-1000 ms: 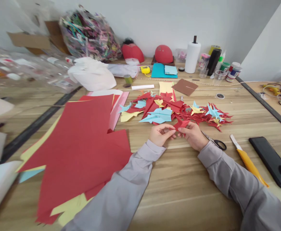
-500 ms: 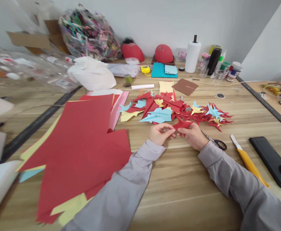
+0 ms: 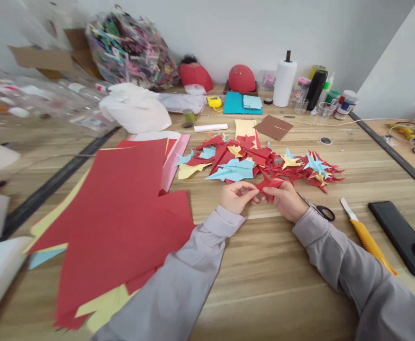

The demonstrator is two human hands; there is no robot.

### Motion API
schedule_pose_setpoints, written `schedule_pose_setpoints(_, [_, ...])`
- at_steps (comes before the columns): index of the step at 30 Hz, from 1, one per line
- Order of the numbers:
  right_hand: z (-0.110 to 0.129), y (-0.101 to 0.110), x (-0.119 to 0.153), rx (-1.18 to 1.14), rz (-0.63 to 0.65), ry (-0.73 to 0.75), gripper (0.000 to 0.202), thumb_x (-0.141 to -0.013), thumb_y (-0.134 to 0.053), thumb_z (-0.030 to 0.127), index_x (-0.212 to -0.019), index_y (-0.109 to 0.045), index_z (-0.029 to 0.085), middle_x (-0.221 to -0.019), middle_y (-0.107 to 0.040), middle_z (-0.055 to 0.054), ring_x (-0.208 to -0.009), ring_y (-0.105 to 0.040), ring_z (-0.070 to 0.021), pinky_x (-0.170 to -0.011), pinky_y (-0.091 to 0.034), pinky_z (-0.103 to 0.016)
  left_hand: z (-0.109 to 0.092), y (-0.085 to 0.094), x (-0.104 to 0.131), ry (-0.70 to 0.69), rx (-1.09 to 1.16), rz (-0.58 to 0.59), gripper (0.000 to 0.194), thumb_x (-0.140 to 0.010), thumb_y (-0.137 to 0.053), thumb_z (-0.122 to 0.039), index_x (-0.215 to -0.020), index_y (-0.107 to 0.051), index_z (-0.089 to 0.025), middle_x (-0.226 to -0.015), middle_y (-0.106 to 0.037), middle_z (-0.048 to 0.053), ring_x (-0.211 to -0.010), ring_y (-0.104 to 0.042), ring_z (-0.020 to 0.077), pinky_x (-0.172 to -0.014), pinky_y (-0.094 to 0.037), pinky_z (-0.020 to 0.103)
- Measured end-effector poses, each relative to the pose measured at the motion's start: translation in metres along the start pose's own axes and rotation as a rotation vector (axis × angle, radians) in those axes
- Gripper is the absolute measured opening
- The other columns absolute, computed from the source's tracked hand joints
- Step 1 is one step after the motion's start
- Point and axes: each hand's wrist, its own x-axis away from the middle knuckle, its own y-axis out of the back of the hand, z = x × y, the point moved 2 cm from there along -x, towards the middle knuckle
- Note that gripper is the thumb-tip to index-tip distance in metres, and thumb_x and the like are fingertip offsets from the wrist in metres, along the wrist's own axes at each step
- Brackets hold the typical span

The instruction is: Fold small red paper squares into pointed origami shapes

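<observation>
Between my two hands is a small folded red paper piece (image 3: 266,183) with pointed ends. My left hand (image 3: 236,196) pinches its left tip between thumb and fingers. The thumb and fingers of my right hand (image 3: 286,199) press on its right side and cover part of it. Just beyond my hands lies a heap of folded paper planes in red, blue and yellow, with a large light blue paper plane (image 3: 233,170) at its front. A second pile of small star-like folded papers (image 3: 316,166) spreads to the right.
Large red paper sheets (image 3: 122,227) cover the table's left. Near my right forearm lie scissors (image 3: 324,212), a yellow-handled knife (image 3: 369,239) and a black phone (image 3: 402,237). A white bottle (image 3: 284,83), a yellow tape measure (image 3: 214,102) and a brown paper square (image 3: 273,128) are farther back.
The red paper piece has turned slightly in my fingers, so its points show at a different angle. Both hands stay in nearly the same place.
</observation>
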Motion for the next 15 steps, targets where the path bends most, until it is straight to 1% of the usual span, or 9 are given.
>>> schedule_pose_setpoints(6, [0.0011, -0.0012, -0.0005, -0.002, 0.002, 0.022, 0.012, -0.063, -0.072, 0.025, -0.062, -0.063, 0.016, -0.061, -0.063, -0.001, -0.055, -0.055, -0.0122, -0.053, -0.042, -0.026, 0.0013, -0.0008, -0.0013, 0.013, 0.015, -0.004, 0.024, -0.054, -0.075, -0.027, -0.065, -0.062, -0.011, -0.049, -0.063, 0.003, -0.044, -0.060, 0.0133, -0.044, -0.049, 0.024])
schedule_pose_setpoints(11, [-0.0011, 0.0004, -0.0006, 0.087, 0.020, 0.071, 0.012, -0.062, -0.073, 0.023, -0.070, -0.067, 0.017, -0.064, -0.064, -0.001, -0.056, -0.054, -0.0115, -0.056, -0.042, -0.027, 0.0004, -0.0003, -0.0014, 0.015, 0.043, -0.024, 0.022, -0.054, -0.075, -0.025, -0.065, -0.062, -0.011, -0.050, -0.064, 0.003, -0.046, -0.061, 0.0142, -0.045, -0.050, 0.025])
schedule_pose_setpoints(15, [-0.0028, 0.0022, -0.0013, 0.068, 0.030, 0.071, 0.011, -0.063, -0.072, 0.020, -0.072, -0.068, 0.017, -0.066, -0.065, -0.001, -0.057, -0.056, -0.0119, -0.056, -0.043, -0.027, -0.0005, -0.0008, -0.0013, 0.015, 0.040, -0.030, 0.022, -0.053, -0.076, -0.024, -0.064, -0.062, -0.010, -0.050, -0.064, 0.003, -0.046, -0.061, 0.0138, -0.045, -0.049, 0.024])
